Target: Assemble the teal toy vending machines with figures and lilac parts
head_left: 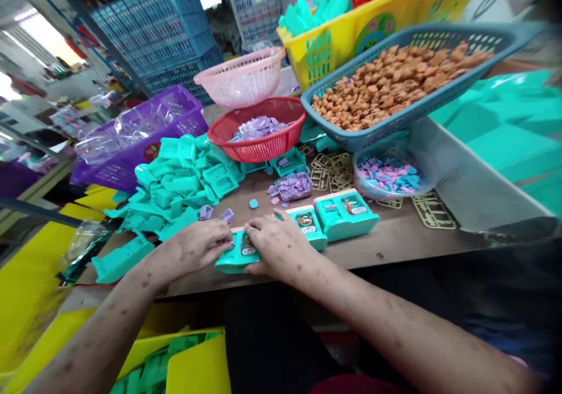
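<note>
My right hand [283, 245] is wrapped round the right side of a teal plastic toy piece [237, 256] and holds it at the table's front edge. The piece has a small round window with something brown in it, partly covered by my fingers. My left hand [195, 245] is closed, its fingertips pinched at the toy's left part on what looks like a tiny purple plastic part, mostly hidden. Two similar teal toys [346, 215] stand to the right, one partly behind my right hand. Loose purple parts [227, 215] and a blue disc [253, 204] lie just beyond my hands.
A heap of teal shells [184, 174] lies left. Behind are a red basket [259, 151] of purple parts, a pink basket [241, 81] and a blue-grey basket [373, 136] of brown pieces. A clear bowl [393, 192] and gold sprues [432, 211] sit right. A yellow bin [199, 370] is below.
</note>
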`<act>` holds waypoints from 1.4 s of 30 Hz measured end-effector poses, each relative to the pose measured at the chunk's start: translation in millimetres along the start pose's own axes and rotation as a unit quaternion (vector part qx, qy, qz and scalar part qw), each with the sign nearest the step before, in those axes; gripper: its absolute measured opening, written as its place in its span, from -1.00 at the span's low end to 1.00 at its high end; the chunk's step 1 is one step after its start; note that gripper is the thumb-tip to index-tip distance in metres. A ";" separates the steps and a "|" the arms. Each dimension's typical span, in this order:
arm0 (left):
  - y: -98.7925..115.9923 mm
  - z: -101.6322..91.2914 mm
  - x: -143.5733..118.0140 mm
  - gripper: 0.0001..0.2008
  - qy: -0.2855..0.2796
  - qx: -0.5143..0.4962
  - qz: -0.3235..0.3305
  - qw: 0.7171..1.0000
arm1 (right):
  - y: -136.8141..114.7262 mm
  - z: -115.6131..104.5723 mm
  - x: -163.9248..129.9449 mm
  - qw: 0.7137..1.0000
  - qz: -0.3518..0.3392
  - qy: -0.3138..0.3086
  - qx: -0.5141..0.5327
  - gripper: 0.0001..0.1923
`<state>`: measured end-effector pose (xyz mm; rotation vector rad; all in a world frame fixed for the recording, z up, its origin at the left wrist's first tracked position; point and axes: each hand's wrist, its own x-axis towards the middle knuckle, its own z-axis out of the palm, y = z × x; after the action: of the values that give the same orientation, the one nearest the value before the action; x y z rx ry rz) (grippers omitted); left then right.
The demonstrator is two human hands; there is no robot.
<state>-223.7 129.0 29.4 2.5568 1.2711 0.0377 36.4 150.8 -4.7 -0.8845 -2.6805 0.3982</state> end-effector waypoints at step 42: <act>67.0 32.3 83.7 0.13 -0.011 -0.043 -0.112 0.993 | 84.5 -44.3 -102.9 0.980 0.134 0.146 0.010 -0.47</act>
<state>-115.6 148.6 7.6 2.3220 1.5061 0.0179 176.1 160.7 -12.2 -1.2027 -2.2940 0.3242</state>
